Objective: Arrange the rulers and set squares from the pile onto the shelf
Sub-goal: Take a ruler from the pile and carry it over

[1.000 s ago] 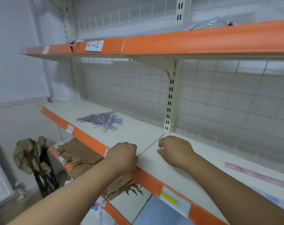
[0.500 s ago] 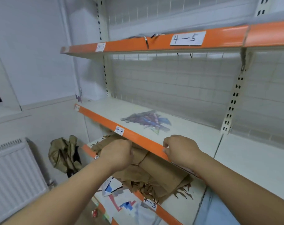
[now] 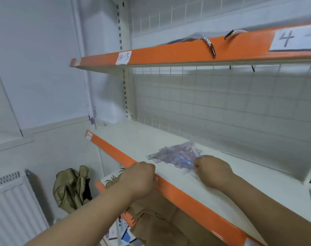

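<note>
A pile of translucent blue and purple rulers and set squares (image 3: 176,155) lies on the middle shelf (image 3: 137,139), which is white with an orange front edge. My right hand (image 3: 212,171) is over the shelf at the pile's near right edge, fingers curled; blur hides whether it pinches a piece. My left hand (image 3: 139,179) is curled into a fist at the orange front edge, left of the pile, with nothing visible in it.
An upper shelf (image 3: 169,52) labelled 04-5 carries striped cords that hang over its edge. A wire grid backs the shelves. Brown paper (image 3: 156,221) lies on the lower shelf. A crumpled tan bag (image 3: 72,190) and a white radiator (image 3: 12,208) stand at the left.
The view has swung left along the shelf. Both fists moved with it, and my right hand has now reached the near edge of the pile.
</note>
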Action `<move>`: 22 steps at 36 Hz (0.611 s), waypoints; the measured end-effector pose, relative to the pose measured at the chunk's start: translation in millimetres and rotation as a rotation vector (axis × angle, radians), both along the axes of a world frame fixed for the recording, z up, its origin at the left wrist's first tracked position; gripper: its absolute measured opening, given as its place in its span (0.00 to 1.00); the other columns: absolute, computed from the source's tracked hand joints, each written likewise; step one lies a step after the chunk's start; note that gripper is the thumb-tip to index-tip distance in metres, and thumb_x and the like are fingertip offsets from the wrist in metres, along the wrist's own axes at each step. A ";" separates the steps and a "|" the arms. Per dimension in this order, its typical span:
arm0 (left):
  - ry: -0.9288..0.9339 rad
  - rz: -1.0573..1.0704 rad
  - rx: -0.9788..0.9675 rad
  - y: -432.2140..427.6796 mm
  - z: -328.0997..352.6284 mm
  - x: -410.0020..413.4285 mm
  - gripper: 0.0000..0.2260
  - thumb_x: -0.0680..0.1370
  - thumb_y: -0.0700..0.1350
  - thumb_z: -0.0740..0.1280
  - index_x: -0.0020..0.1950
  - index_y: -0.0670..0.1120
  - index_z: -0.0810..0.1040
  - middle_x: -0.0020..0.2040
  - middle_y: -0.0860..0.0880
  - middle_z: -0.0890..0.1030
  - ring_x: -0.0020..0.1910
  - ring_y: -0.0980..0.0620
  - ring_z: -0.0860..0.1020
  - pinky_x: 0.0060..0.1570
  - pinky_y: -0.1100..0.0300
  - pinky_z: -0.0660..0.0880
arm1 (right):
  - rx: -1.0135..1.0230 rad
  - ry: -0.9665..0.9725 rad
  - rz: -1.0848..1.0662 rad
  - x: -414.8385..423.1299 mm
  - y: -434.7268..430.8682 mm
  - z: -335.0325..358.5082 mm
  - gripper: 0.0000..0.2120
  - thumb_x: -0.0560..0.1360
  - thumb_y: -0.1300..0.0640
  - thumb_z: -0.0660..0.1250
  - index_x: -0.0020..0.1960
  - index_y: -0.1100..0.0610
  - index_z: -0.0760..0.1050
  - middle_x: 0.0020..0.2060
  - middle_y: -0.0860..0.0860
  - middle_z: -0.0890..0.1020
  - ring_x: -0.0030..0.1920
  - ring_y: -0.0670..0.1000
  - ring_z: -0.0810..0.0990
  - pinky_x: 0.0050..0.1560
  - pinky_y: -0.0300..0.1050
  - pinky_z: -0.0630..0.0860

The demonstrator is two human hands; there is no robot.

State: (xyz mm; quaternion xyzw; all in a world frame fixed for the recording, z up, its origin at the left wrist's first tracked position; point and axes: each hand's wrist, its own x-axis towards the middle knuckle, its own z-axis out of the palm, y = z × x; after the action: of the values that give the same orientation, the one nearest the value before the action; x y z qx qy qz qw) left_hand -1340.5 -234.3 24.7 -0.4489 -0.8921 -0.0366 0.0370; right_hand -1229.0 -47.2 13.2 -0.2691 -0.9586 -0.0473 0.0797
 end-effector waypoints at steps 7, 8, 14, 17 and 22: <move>-0.018 -0.017 0.009 44.4 -2.0 -48.0 0.09 0.80 0.46 0.58 0.55 0.44 0.75 0.54 0.45 0.77 0.55 0.47 0.76 0.44 0.59 0.68 | -0.078 -0.109 -0.096 -25.1 35.9 2.6 0.11 0.76 0.52 0.62 0.57 0.51 0.74 0.57 0.49 0.77 0.58 0.51 0.77 0.46 0.40 0.67; -0.020 -0.031 -0.001 50.6 -3.7 -52.5 0.10 0.80 0.46 0.57 0.55 0.44 0.75 0.54 0.46 0.77 0.55 0.47 0.76 0.43 0.59 0.68 | -0.102 -0.150 -0.114 -25.3 38.7 2.7 0.13 0.75 0.50 0.63 0.58 0.51 0.74 0.57 0.49 0.77 0.59 0.51 0.77 0.46 0.40 0.67; -0.042 -0.126 0.009 88.4 -11.6 -75.8 0.11 0.81 0.47 0.57 0.56 0.44 0.75 0.56 0.45 0.78 0.56 0.47 0.76 0.49 0.58 0.71 | -0.227 -0.290 -0.188 -28.5 50.6 -1.6 0.19 0.72 0.46 0.68 0.59 0.53 0.73 0.55 0.50 0.78 0.56 0.51 0.77 0.48 0.41 0.71; -0.052 -0.195 -0.003 103.5 -15.0 -85.3 0.10 0.80 0.46 0.59 0.56 0.44 0.76 0.56 0.45 0.78 0.55 0.47 0.77 0.45 0.60 0.69 | -0.267 -0.320 -0.218 -28.4 52.7 -0.8 0.16 0.72 0.45 0.69 0.51 0.56 0.73 0.48 0.52 0.78 0.48 0.52 0.76 0.46 0.41 0.72; -0.059 -0.282 -0.020 119.7 -19.9 -99.4 0.09 0.79 0.45 0.60 0.55 0.45 0.76 0.57 0.46 0.78 0.56 0.48 0.76 0.44 0.61 0.67 | -0.374 -0.345 -0.262 -21.9 48.5 8.0 0.23 0.71 0.46 0.70 0.61 0.58 0.75 0.58 0.54 0.79 0.57 0.54 0.77 0.54 0.45 0.74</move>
State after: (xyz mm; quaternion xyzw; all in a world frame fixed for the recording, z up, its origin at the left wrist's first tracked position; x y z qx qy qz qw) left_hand -1439.9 -114.7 4.7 -0.5688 -0.8212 -0.0459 0.0009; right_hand -1250.9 1.2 21.3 -0.3889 -0.9071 0.0753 -0.1422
